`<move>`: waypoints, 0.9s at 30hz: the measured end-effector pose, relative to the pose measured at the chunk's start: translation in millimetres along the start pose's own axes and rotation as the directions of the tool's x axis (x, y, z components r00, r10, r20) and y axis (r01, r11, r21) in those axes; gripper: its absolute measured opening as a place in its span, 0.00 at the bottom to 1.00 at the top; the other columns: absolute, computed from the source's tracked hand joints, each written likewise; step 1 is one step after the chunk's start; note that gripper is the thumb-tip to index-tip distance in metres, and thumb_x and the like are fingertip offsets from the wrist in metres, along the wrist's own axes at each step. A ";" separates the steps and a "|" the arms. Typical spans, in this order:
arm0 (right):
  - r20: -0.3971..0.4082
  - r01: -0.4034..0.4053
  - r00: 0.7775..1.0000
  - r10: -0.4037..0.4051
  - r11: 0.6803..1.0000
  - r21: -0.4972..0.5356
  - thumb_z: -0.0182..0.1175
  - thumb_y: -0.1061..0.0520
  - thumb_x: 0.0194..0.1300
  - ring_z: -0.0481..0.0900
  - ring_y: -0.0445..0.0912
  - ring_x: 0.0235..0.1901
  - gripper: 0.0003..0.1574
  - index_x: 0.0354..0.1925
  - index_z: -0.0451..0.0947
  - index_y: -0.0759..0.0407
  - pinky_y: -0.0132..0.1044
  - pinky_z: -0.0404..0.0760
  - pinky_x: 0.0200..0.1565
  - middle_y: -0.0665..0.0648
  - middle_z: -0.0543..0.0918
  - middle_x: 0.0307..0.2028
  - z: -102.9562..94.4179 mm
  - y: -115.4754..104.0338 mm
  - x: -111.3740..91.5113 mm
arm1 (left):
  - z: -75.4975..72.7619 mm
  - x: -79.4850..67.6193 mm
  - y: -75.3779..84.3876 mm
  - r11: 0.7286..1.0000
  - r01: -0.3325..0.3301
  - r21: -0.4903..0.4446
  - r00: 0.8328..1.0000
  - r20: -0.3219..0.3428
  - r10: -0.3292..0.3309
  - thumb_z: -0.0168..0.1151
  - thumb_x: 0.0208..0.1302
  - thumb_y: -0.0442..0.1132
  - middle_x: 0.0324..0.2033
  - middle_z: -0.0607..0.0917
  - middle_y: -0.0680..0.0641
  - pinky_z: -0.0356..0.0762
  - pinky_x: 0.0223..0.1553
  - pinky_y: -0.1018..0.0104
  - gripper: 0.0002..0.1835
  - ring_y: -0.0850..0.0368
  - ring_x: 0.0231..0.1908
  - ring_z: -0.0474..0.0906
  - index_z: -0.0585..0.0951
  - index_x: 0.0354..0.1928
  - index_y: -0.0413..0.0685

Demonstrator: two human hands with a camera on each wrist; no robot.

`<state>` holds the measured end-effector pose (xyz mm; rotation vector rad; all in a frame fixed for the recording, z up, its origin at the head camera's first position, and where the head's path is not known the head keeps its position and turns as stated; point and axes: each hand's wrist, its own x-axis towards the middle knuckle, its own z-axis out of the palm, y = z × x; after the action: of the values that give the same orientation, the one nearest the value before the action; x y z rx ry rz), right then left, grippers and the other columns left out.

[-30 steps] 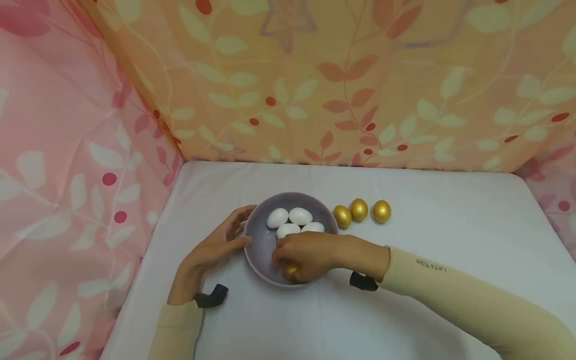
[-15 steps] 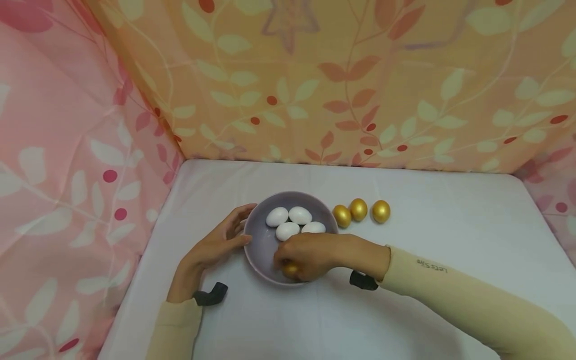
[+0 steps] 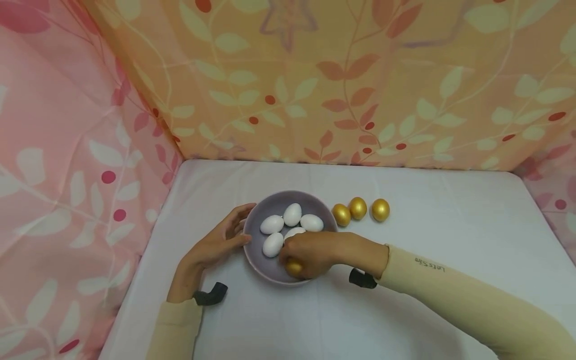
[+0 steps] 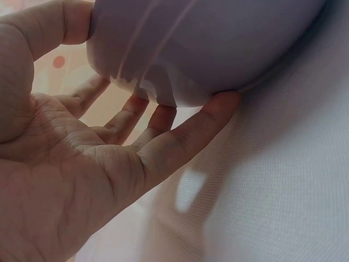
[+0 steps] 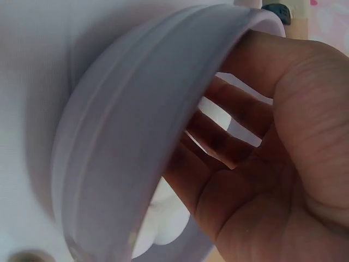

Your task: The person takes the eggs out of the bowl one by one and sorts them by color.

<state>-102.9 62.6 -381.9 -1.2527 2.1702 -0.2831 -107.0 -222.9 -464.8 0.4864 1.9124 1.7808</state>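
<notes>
A grey-purple bowl point(image 3: 258, 260) stands on the table with several white eggs point(image 3: 272, 224) in it. At its left side my left hand point(image 3: 220, 241) holds the bowl, thumb at the rim and fingertips along the outer wall. The left wrist view shows those fingers spread beneath the bowl's curve. My right hand point(image 3: 310, 254) reaches over the near right rim and grips a gold egg point(image 3: 294, 268) low inside the bowl. In the right wrist view the bowl's wall hides that egg and the fingertips. One white egg is partly covered by the right hand.
Three gold eggs, the left one point(image 3: 341, 215) close by the bowl's right rim, lie on the white-covered table point(image 3: 432, 210). Leaf-patterned cloth walls point(image 3: 333, 100) stand behind and at the left. A dark strap piece point(image 3: 211, 294) sticks out at each wrist.
The white eggs inside the bowl have shifted round, some towards the left and near side, and another has come into view. My right hand stays in the bowl; the left hand has not moved.
</notes>
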 end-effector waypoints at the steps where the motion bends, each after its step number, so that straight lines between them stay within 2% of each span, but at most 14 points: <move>1: 0.001 -0.005 1.000 0.005 1.000 0.004 0.70 0.64 0.64 0.74 0.40 0.42 0.16 0.49 0.86 0.52 0.31 0.75 0.50 0.46 0.83 0.42 -0.2 0.9 -0.2 | 0.0 0.0 0.3 1.000 0.004 0.000 1.000 -0.002 -0.004 0.61 0.74 0.27 0.80 0.62 0.43 0.74 0.64 0.73 0.41 0.36 0.80 0.57 0.57 0.82 0.58; 7: -0.019 0.016 1.000 -0.016 0.999 0.045 0.68 0.66 0.62 0.74 0.40 0.44 0.18 0.49 0.86 0.52 0.32 0.75 0.53 0.47 0.82 0.43 0.2 7.7 -3.5 | -0.1 0.7 -0.8 1.000 0.018 0.004 1.000 -0.005 -0.018 0.61 0.74 0.28 0.80 0.62 0.45 0.74 0.64 0.72 0.41 0.37 0.80 0.58 0.57 0.82 0.61; 13: -0.099 0.013 0.995 -0.003 0.995 0.101 0.68 0.64 0.61 0.77 0.42 0.49 0.25 0.57 0.84 0.56 0.37 0.78 0.59 0.50 0.84 0.50 -2.6 12.9 -16.0 | 0.6 0.5 -0.7 1.000 0.016 0.007 1.000 -0.004 -0.016 0.61 0.74 0.28 0.80 0.62 0.44 0.75 0.64 0.72 0.41 0.37 0.79 0.59 0.57 0.82 0.61; 17: -0.157 0.009 0.987 0.015 0.989 0.150 0.69 0.62 0.61 0.76 0.42 0.52 0.26 0.58 0.83 0.53 0.40 0.76 0.60 0.48 0.83 0.52 -3.3 18.4 -27.4 | 1.1 -0.3 0.6 1.000 0.018 0.011 1.000 -0.011 -0.018 0.62 0.74 0.29 0.80 0.62 0.44 0.74 0.64 0.72 0.41 0.37 0.80 0.58 0.58 0.82 0.60; 22: -0.261 0.045 0.965 0.008 0.980 0.195 0.69 0.60 0.62 0.76 0.41 0.52 0.28 0.61 0.82 0.49 0.37 0.76 0.57 0.46 0.83 0.54 -1.2 25.9 -37.4 | 1.6 -0.7 2.0 1.000 0.019 0.017 1.000 -0.014 -0.019 0.62 0.74 0.29 0.81 0.61 0.44 0.74 0.64 0.73 0.41 0.36 0.81 0.56 0.57 0.82 0.60; 24: -0.311 0.069 0.951 0.001 0.974 0.214 0.69 0.60 0.63 0.77 0.42 0.50 0.28 0.61 0.81 0.48 0.36 0.78 0.53 0.46 0.82 0.55 1.0 29.2 -40.9 | 1.6 -0.9 2.2 1.000 0.016 0.017 1.000 -0.013 -0.016 0.62 0.74 0.29 0.81 0.61 0.43 0.74 0.64 0.72 0.41 0.36 0.81 0.56 0.57 0.82 0.59; 27: -0.378 0.091 0.926 0.019 0.958 0.272 0.70 0.59 0.65 0.77 0.41 0.50 0.29 0.63 0.80 0.45 0.37 0.81 0.52 0.45 0.82 0.56 4.2 32.6 -47.4 | 1.6 -1.1 2.1 1.000 0.015 0.016 1.000 -0.012 -0.014 0.61 0.73 0.28 0.80 0.61 0.43 0.74 0.64 0.72 0.42 0.36 0.81 0.56 0.57 0.82 0.59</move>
<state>-106.1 120.2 -381.4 -1.1429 2.3141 -0.8865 -105.3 -222.0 -462.6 0.4674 1.9352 1.7641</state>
